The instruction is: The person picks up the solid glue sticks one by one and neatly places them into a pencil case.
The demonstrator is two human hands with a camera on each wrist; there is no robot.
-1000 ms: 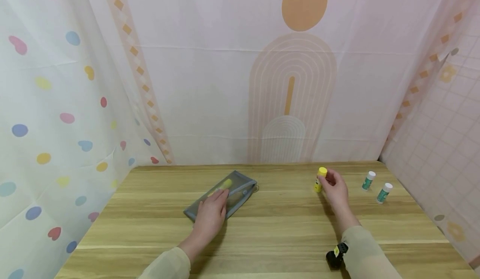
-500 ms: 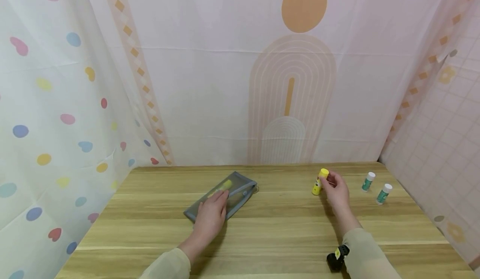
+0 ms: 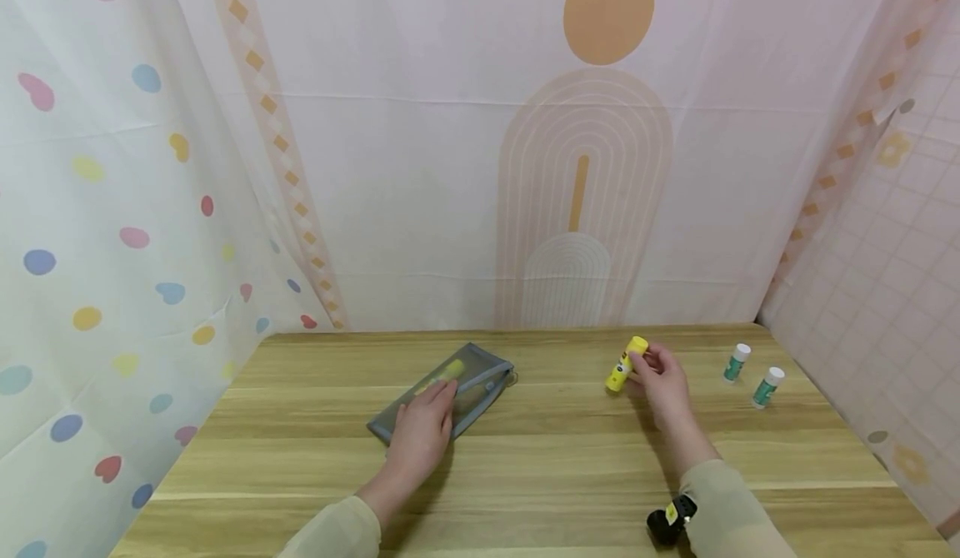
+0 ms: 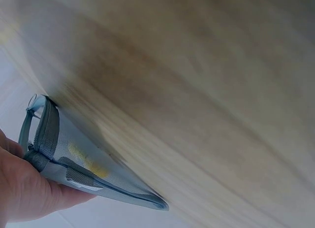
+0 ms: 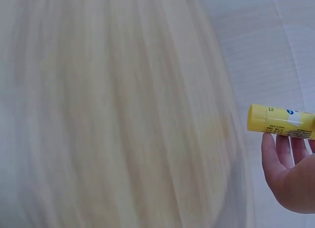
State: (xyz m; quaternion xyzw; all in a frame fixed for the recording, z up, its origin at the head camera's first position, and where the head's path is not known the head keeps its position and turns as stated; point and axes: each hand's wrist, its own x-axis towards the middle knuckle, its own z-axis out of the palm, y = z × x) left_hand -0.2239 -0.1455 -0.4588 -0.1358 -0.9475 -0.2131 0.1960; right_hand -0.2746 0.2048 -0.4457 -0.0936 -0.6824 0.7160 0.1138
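The head camera looks forward and down from above, well back, across the counter [image 3: 525, 475] to the curtain [image 3: 405, 183]. Both wrist cameras sit nearer, their views rolled sideways over the wood. Head and left wrist share the mesh pouch [image 4: 106, 166]; head and right wrist, the yellow tube [image 5: 280, 121].

Pouch [image 3: 471, 390] on table [image 3: 540, 458], left of two tubes [image 3: 767, 390], curtain [image 3: 412, 183] behind
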